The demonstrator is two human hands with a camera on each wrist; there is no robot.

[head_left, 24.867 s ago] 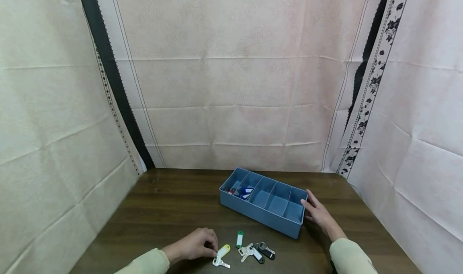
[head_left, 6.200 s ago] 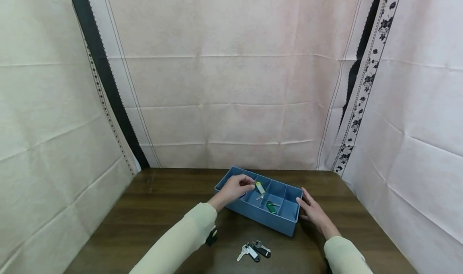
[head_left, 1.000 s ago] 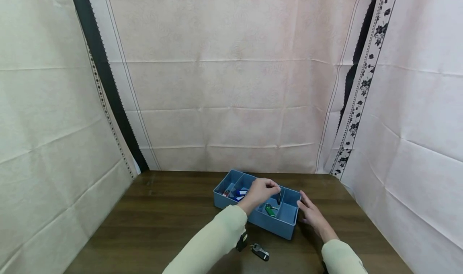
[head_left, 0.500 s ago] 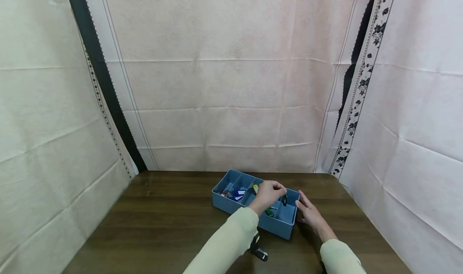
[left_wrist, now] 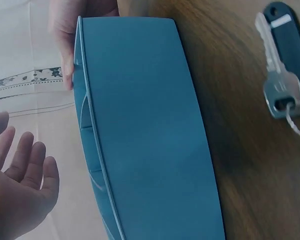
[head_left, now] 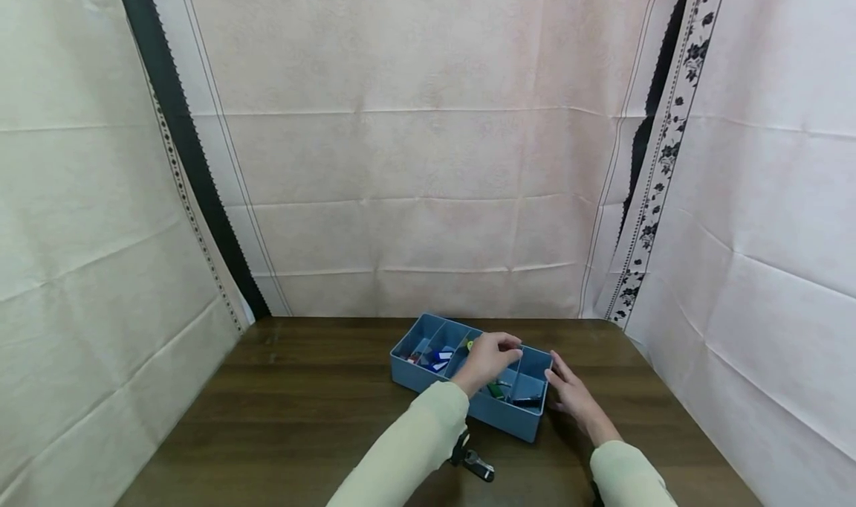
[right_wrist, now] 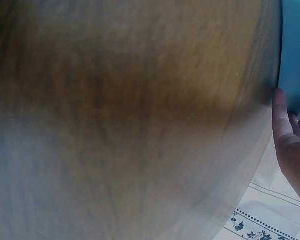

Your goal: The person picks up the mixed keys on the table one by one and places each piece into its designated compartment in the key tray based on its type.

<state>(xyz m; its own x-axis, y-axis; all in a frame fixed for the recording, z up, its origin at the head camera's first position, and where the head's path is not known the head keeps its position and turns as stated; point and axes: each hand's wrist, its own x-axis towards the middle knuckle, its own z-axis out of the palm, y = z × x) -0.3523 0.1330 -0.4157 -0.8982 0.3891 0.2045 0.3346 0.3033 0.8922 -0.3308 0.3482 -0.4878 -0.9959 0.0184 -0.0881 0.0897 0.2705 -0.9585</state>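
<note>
My left hand [head_left: 490, 360] hovers over the blue divided box [head_left: 503, 416], its fingers loosely bent and holding nothing. In the left wrist view that hand [left_wrist: 27, 192] shows an empty palm beside the box's rim. A black key tag [head_left: 527, 401] lies in the rightmost compartment. Beside it, a green key tag [head_left: 495, 391] sits in the neighbouring compartment. Part of a yellow key tag [head_left: 469, 345] shows behind my left hand. My right hand [head_left: 576, 401] rests against the box's right end, fingers fairly straight; the right wrist view shows its fingers [right_wrist: 281, 117] along the wall.
A key with a black tag [head_left: 479, 466] lies on the brown table [head_left: 267, 418] in front of the box, near my left wrist. Blue tags [head_left: 438, 360] and small reddish items [head_left: 414, 357] occupy left compartments. Pale cloth [head_left: 401, 157] hangs behind and at both sides.
Since the oldest frame, the yellow, green and one black key tag went from table to box. In the last half second my left hand let the black tag go and drew slightly left.
</note>
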